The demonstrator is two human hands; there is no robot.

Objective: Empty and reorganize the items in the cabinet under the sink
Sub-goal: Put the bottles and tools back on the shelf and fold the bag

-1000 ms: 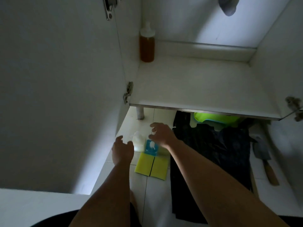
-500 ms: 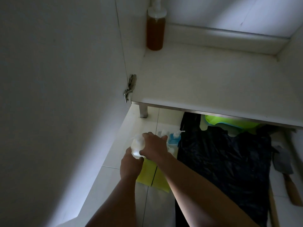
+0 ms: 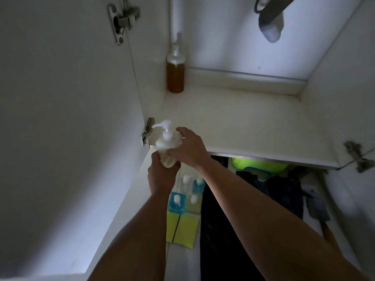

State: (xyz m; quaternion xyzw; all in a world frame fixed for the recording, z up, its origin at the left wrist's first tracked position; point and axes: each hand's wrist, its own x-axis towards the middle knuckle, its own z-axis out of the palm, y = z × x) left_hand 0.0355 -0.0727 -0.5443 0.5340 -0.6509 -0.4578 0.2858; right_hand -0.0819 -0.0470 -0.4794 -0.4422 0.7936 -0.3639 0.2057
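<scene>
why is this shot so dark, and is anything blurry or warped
Head view: dim overall, with soft light on the cabinet floor and back wall, and the door shaded; the white pump bottle in both hands glows, washing out detail; the floor items under the arms look soft; the wide lens bends the cabinet edges.

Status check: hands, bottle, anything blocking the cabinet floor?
Left hand and right hand both gripping white pump bottle at cabinet floor front edge. Amber bottle back-left corner. Nothing in the way.
</scene>
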